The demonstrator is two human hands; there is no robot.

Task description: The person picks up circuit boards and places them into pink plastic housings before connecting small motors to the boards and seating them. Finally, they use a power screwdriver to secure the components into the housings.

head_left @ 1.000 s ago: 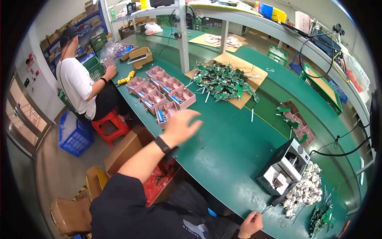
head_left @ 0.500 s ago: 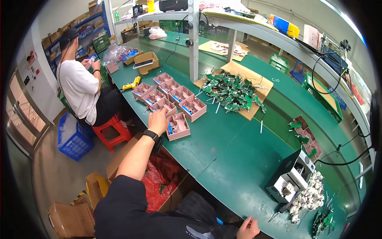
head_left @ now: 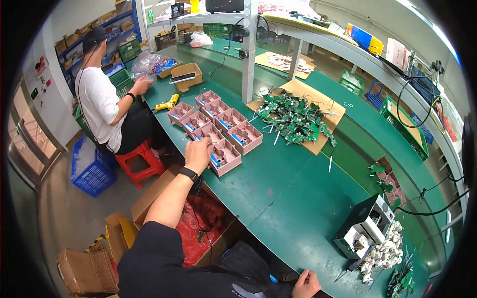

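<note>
Left hand [head_left: 198, 155], reaching farther than a moment ago, now grips the nearest pink tray [head_left: 226, 156], so picking starts; right hand [head_left: 306, 284] rests, grip unclear.

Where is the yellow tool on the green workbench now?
In the head view, the yellow tool lies upper left on the green workbench, just left of the pink trays, near the seated co-worker.

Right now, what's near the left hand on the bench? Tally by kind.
Pink trays: 8
Yellow tool: 1
Cardboard sheet under the green circuit boards: 1
Total: 10
The left hand rests at the nearest tray.
</note>
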